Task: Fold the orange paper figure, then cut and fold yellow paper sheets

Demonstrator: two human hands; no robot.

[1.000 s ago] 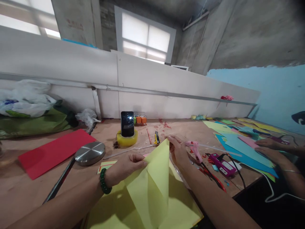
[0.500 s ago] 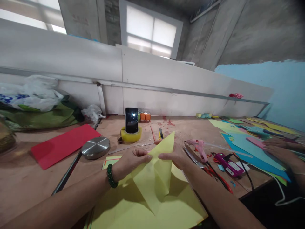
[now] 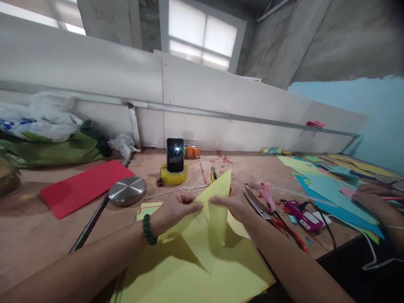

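Observation:
A folded sheet of yellow paper (image 3: 202,235) is held up between my two hands, its pointed corner rising above them. My left hand (image 3: 176,210), with a green bead bracelet (image 3: 149,229) at the wrist, pinches its left edge between thumb and fingers. On the other side my right hand (image 3: 235,204) grips it, thumb in front and fingers mostly hidden behind the sheet. Beneath lies a stack of yellow paper (image 3: 240,277), with red and green edges showing at its left side.
Scissors (image 3: 261,210), a pink glue gun (image 3: 265,193) and a purple power strip (image 3: 304,216) lie to the right. Behind are a phone (image 3: 174,155) on a yellow tape roll (image 3: 175,176) and a utility knife (image 3: 213,173). Red paper (image 3: 85,189) and a metal disc (image 3: 127,191) sit left. Another person's hands (image 3: 372,202) handle coloured paper.
My hands keep their pinch on the yellow paper, whose folded flap has shifted slightly. The view has tilted a little. At right, the other person's hands have moved with a pink piece.

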